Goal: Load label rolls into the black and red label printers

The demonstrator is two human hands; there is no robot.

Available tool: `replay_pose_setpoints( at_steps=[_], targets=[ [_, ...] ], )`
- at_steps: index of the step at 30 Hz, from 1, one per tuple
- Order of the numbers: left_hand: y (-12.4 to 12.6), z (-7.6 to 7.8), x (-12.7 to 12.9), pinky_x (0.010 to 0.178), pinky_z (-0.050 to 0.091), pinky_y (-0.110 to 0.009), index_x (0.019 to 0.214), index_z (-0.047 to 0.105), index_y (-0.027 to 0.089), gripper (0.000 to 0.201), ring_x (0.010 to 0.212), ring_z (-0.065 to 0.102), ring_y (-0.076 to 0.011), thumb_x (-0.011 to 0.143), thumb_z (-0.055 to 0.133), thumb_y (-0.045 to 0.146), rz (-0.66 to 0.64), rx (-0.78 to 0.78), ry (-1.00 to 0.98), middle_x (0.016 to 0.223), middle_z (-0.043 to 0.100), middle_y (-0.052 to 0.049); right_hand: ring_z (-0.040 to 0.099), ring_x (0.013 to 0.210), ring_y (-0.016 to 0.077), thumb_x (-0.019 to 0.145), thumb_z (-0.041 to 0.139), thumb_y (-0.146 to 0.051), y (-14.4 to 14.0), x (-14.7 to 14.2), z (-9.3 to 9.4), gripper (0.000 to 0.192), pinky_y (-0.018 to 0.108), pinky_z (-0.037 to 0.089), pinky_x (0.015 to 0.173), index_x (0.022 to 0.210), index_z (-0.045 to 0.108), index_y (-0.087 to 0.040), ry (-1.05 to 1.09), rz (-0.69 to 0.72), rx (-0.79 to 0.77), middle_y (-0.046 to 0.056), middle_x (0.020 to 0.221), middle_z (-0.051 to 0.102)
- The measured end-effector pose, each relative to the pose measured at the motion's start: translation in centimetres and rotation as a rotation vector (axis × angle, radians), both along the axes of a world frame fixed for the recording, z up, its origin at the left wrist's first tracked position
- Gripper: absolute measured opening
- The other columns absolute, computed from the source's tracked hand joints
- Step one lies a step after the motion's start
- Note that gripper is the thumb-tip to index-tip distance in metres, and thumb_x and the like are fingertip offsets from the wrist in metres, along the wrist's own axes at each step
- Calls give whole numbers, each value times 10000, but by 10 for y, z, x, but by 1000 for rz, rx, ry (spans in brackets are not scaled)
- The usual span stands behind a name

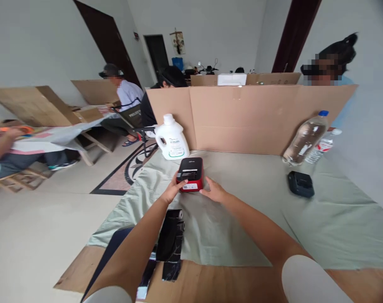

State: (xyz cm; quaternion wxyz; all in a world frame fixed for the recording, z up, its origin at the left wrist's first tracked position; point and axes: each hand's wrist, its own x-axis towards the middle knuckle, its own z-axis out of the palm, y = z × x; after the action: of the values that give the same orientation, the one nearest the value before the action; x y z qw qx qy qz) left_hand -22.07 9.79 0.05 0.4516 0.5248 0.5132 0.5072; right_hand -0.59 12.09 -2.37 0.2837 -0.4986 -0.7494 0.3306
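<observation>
A small red and black box-shaped device (190,173) stands on the pale green cloth (257,210) that covers the table. My left hand (173,190) grips its left side, thumb on the front near a white label. On the device's right lower edge rests my right hand (214,191), fingers touching it. Both my forearms reach in from the near edge. Beneath my left forearm lies a black glossy roll of bags (171,240), partly unrolled.
A white jug (171,137) stands behind the device against a cardboard screen (248,118). Two clear plastic bottles (307,139) lean at the right, near a dark small device (300,184). Other people sit at the left and beyond the screen.
</observation>
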Motion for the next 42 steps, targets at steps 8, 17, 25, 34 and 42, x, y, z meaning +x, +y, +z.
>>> replay_pose_setpoints(
  at_steps=[8,17,25,34,42],
  targets=[
    [-55,-23,50,1105,192,-540,1400,274,-8,851,1391,188,-391,764,568,475,425,-31,932,1481,241,-284,255,1351,372,753,619,-480,18,231,33,748,544,228,1043,1376,375,-147,-688,-794,161,208,1464,311],
    [-154,-39,177,1137,109,-533,1467,239,291,623,1436,67,-294,904,432,476,-569,357,1154,1562,144,-64,455,1202,392,663,593,-643,-25,334,27,1004,488,377,936,1465,171,-212,-557,-1070,-305,241,1298,434],
    [-182,-36,168,1146,64,-528,1466,241,280,592,1437,88,-265,931,376,494,-793,438,1042,1547,194,-56,516,1111,339,709,594,-565,-103,267,18,911,445,394,937,1448,240,-165,-487,-848,-32,189,1156,518],
    [-176,-40,183,1111,313,-425,1336,463,150,440,1310,402,-212,925,376,279,-325,187,503,1377,482,-130,531,989,309,731,603,-515,-186,143,6,818,450,431,857,1402,322,-141,-382,-575,236,155,1033,545],
    [-162,-57,187,1130,288,-431,1287,522,133,430,1308,415,-221,900,388,265,-204,78,315,1388,480,-130,525,988,315,793,543,-568,-212,116,-10,815,484,444,845,1435,278,-141,-441,-514,221,166,1050,520]
  ],
)
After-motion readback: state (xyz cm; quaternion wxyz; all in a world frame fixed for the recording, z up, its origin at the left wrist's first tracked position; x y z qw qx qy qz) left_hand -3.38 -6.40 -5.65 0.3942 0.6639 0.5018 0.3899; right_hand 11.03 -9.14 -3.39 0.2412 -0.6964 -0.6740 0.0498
